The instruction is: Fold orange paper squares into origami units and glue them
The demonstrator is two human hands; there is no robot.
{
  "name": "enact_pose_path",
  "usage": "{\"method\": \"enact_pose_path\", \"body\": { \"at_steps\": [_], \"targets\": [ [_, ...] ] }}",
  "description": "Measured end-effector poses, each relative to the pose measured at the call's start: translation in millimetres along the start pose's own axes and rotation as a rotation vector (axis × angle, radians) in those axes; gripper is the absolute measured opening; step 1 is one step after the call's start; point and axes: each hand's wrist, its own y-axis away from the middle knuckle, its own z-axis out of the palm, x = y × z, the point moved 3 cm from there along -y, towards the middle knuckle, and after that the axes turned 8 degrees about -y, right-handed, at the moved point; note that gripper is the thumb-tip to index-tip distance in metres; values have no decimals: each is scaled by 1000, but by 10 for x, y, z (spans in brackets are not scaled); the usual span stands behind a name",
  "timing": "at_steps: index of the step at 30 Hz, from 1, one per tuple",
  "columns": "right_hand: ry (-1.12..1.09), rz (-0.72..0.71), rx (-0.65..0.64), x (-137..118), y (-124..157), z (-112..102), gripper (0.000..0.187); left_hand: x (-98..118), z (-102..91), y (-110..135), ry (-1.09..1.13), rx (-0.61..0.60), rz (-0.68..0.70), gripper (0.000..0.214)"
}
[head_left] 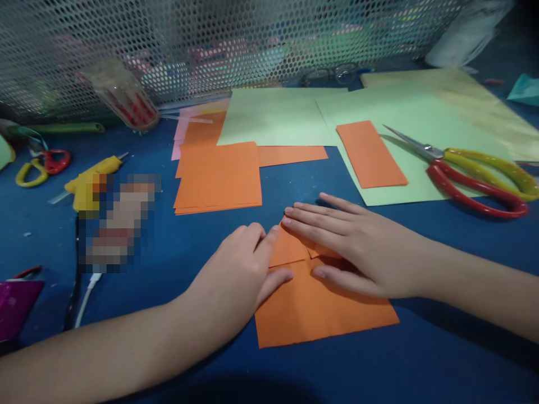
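An orange sheet of paper (324, 314) lies on the blue table in front of me, its two far corners folded inward so that the far end comes to a point. My left hand (246, 264) holds down the left flap, fingers curled, with index fingertip and thumb on the paper. Across the right flap my right hand (357, 241) lies flat, its fingers stretched toward the folded point and its thumb apart on the sheet. Much of the right flap is hidden under that hand.
Behind are stacked orange sheets (219, 179), green sheets (282, 118) and an orange strip (370, 157). Large scissors (438, 154) lie at right. A yellow glue gun (95, 177), smaller scissors (44, 165), a pixelated object (122, 224) with a white cable and a jar (126, 98) are left.
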Motion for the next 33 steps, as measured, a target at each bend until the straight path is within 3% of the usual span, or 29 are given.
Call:
{"method": "enact_pose_path", "body": {
  "at_steps": [14,20,28,33],
  "targets": [
    [21,0,-1,-3,3,7,61,124,-109,118,-141,66,9,26],
    [41,-7,2,-6,0,12,61,162,-113,170,-347,50,158,40],
    [55,-21,16,-2,12,18,60,276,-220,228,-417,145,150,43],
    [46,-23,31,-1,23,7,60,242,-250,133,-405,191,98,42]
  ]
}}
